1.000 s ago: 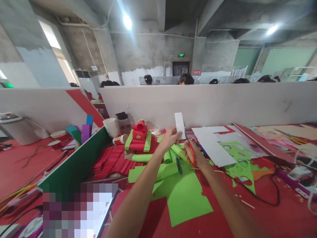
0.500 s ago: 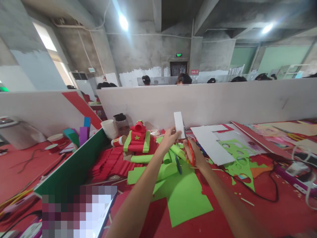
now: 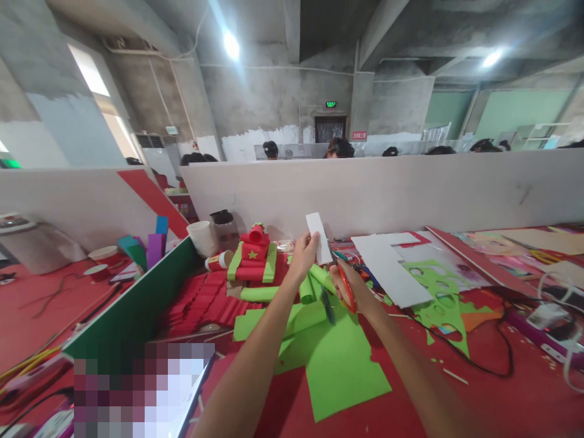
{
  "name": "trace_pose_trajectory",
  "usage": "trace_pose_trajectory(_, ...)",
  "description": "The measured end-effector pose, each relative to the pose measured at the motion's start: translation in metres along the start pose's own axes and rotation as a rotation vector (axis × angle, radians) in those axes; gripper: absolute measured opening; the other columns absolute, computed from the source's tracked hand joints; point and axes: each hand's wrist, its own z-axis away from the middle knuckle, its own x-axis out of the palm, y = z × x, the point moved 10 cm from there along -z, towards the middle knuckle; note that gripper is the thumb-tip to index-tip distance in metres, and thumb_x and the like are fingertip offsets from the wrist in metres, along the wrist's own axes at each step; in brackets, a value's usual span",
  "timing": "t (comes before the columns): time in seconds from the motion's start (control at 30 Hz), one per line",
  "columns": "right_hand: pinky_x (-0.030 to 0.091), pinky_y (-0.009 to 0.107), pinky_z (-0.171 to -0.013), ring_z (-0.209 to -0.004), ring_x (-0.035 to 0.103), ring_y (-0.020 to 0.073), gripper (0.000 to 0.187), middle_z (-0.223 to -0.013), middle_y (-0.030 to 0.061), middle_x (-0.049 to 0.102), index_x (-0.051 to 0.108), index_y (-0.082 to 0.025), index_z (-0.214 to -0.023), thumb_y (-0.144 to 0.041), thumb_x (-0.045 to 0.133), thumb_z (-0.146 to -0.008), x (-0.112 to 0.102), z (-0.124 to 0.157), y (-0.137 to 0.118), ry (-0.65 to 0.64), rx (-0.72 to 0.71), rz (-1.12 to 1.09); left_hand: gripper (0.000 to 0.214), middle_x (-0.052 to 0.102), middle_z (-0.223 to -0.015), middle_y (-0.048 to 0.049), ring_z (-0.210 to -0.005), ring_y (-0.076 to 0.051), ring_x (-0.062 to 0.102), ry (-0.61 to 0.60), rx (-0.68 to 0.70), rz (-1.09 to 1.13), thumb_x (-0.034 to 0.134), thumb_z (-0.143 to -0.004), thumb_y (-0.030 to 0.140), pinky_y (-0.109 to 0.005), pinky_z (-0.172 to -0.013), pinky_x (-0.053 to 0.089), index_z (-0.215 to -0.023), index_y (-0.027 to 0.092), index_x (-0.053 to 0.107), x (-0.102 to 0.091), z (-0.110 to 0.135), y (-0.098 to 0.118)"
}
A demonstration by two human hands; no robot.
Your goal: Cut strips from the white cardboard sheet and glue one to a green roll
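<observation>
My left hand (image 3: 305, 254) pinches a narrow strip of white card (image 3: 319, 236) by its left edge, holding it up above the table. In my right hand (image 3: 353, 285) is a pair of scissors with red handles (image 3: 347, 287); the blades lie along the strip's right edge, and their exact opening cannot be made out. Beneath both hands spread green paper sheets (image 3: 340, 371), some rolled or curled. Just left of them stands a red and green paper model with a yellow star (image 3: 253, 253), beside pleated red paper (image 3: 205, 301).
Larger white card (image 3: 387, 267) and a green sheet with cut-out holes (image 3: 440, 292) lie to the right, near a black cable (image 3: 495, 368). A green board (image 3: 137, 304), a white cup (image 3: 202, 237) and a tablet-like screen (image 3: 182, 389) are at left. A pale partition (image 3: 365, 191) closes off the back.
The white strip has shifted left and slightly down, tilting further, with my left hand moving along with it. My right hand and the scissors have moved slightly left.
</observation>
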Motion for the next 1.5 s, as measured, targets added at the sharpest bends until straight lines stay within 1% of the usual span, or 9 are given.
trace_pose_trajectory(0.13, 0.039, 0.021, -0.039, -0.042, 0.045, 0.0105, 0.048, -0.059, -0.0066, 0.043, 0.052, -0.021, -0.099, -0.066, 0.037, -0.093, 0.011, 0.003, 0.006, -0.057, 0.049, -0.094, 0.030, 0.055, -0.068, 0.0003, -0.059, -0.011, 0.049, 0.067, 0.110, -0.075, 0.056, -0.089, 0.044, -0.020, -0.050, 0.037, -0.082, 0.015, 0.057, -0.002, 0.001, 0.004)
trace_pose_trajectory(0.33, 0.040, 0.022, -0.037, -0.038, 0.042, 0.0103, 0.054, -0.055, -0.0085, 0.037, 0.053, -0.022, -0.103, -0.071, 0.035, -0.090, 0.012, 0.002, 0.008, -0.055, 0.081, -0.151, 0.031, 0.052, -0.067, 0.0013, -0.055, -0.010, 0.046, 0.016, 0.132, -0.073, 0.057, -0.089, 0.046, -0.020, -0.048, 0.034, -0.080, 0.016, 0.055, 0.002, 0.001, 0.003)
trace_pose_trajectory(0.57, 0.038, 0.020, -0.034, -0.035, 0.042, 0.0094, 0.052, -0.053, -0.0096, 0.038, 0.052, -0.021, -0.097, -0.071, 0.037, -0.090, 0.011, 0.002, 0.005, -0.016, 0.061, -0.137, 0.030, 0.048, -0.066, 0.0022, -0.055, -0.009, 0.042, 0.053, 0.153, -0.081, 0.054, -0.090, 0.044, -0.020, -0.048, 0.032, -0.078, 0.017, 0.053, 0.002, 0.001, 0.002)
trace_pose_trajectory(0.77, 0.038, 0.020, -0.032, -0.034, 0.044, 0.0097, 0.055, -0.052, -0.0096, 0.039, 0.051, -0.022, -0.100, -0.073, 0.036, -0.089, 0.014, 0.002, 0.011, -0.018, 0.093, -0.163, 0.031, 0.044, -0.062, 0.0033, -0.054, -0.009, 0.040, 0.083, 0.116, -0.082, 0.055, -0.089, 0.044, -0.020, -0.047, 0.031, -0.073, 0.017, 0.050, -0.001, 0.001, -0.004)
trace_pose_trajectory(0.93, 0.039, 0.020, -0.035, -0.037, 0.047, 0.0095, 0.057, -0.058, -0.0071, 0.045, 0.050, -0.022, -0.098, -0.075, 0.034, -0.088, 0.014, 0.004, 0.009, -0.053, 0.097, -0.195, 0.030, 0.046, -0.062, 0.0034, -0.051, -0.009, 0.041, 0.023, 0.109, -0.069, 0.055, -0.088, 0.044, -0.020, -0.045, 0.031, -0.076, 0.017, 0.052, 0.004, 0.001, -0.001)
trace_pose_trajectory(1.03, 0.038, 0.021, -0.035, -0.036, 0.046, 0.0095, 0.056, -0.058, -0.0064, 0.046, 0.050, -0.022, -0.095, -0.075, 0.034, -0.088, 0.014, 0.004, 0.012, -0.063, 0.123, -0.225, 0.031, 0.046, -0.061, 0.0033, -0.051, -0.008, 0.041, 0.000, 0.117, -0.054, 0.057, -0.087, 0.045, -0.020, -0.045, 0.031, -0.076, 0.016, 0.054, 0.006, 0.003, 0.001)
trace_pose_trajectory(1.17, 0.039, 0.021, -0.034, -0.036, 0.044, 0.0106, 0.055, -0.053, -0.0080, 0.041, 0.051, -0.022, -0.098, -0.075, 0.038, -0.087, 0.014, 0.003, 0.015, -0.043, 0.122, -0.199, 0.031, 0.049, -0.063, 0.0025, -0.053, -0.008, 0.043, 0.027, 0.099, -0.042, 0.059, -0.086, 0.045, -0.019, -0.046, 0.031, -0.078, 0.015, 0.056, 0.004, 0.004, -0.002)
trace_pose_trajectory(1.33, 0.037, 0.020, -0.032, -0.033, 0.043, 0.0099, 0.055, -0.050, -0.0091, 0.039, 0.051, -0.021, -0.098, -0.073, 0.039, -0.088, 0.013, 0.002, 0.015, -0.015, 0.106, -0.150, 0.032, 0.048, -0.062, 0.0029, -0.051, -0.008, 0.042, 0.043, 0.083, -0.029, 0.057, -0.088, 0.045, -0.019, -0.045, 0.031, -0.079, 0.015, 0.055, 0.004, 0.005, -0.004)
trace_pose_trajectory(1.5, 0.040, 0.021, -0.035, -0.037, 0.048, 0.0106, 0.056, -0.057, -0.0064, 0.045, 0.050, -0.022, -0.095, -0.075, 0.034, -0.088, 0.010, 0.002, 0.015, -0.032, 0.126, -0.154, 0.034, 0.048, -0.062, 0.0026, -0.051, -0.008, 0.042, -0.001, 0.087, -0.023, 0.058, -0.086, 0.047, -0.020, -0.044, 0.031, -0.078, 0.015, 0.055, 0.011, 0.006, 0.002)
